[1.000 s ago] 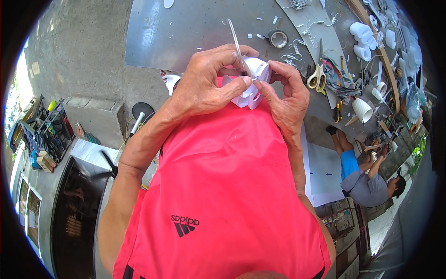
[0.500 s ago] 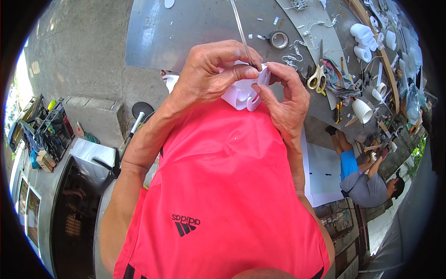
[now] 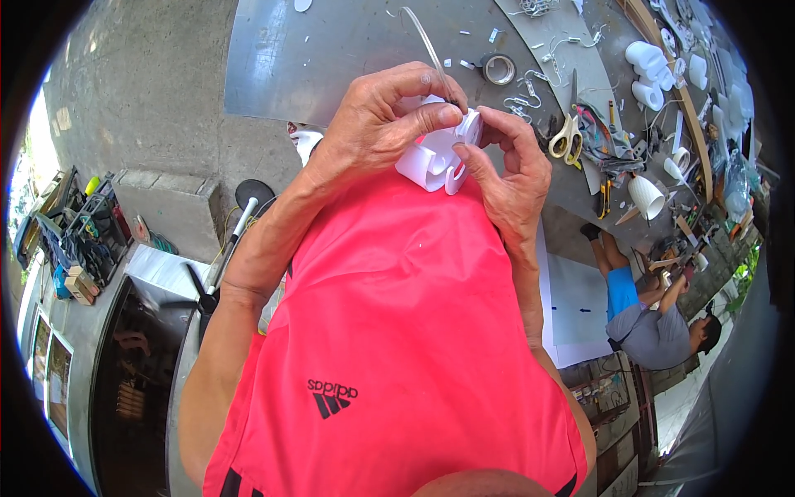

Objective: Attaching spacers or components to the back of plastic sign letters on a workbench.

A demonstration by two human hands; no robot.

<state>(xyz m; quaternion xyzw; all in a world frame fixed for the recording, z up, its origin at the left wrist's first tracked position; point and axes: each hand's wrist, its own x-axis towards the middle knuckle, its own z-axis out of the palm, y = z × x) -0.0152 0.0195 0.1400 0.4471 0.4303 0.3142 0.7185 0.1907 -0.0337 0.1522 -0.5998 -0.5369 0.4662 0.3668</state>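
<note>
A curled white plastic piece [image 3: 424,168] is held up above my lap, between both hands. My left hand [image 3: 381,116] is closed, its thumb and forefinger pinching a thin clear cable [image 3: 426,43] with a dark end against the top of the piece. The cable rises from those fingers and bends over at its upper tip. On the other side, my right hand [image 3: 513,170] grips the piece's right edge between thumb and curled fingers. Fingers hide the spot where cable and plastic meet.
Ahead lies a grey metal table [image 3: 331,62] with a roll of dark tape [image 3: 498,69], scissors [image 3: 566,137], white wired connectors [image 3: 523,101] and white plastic rolls [image 3: 650,62]. A small fan [image 3: 203,302] stands at left. Another person [image 3: 654,323] sits at right.
The cable's upper end has dropped and now curves over within view. Both hands have shifted only slightly, and the white piece has tilted a little.
</note>
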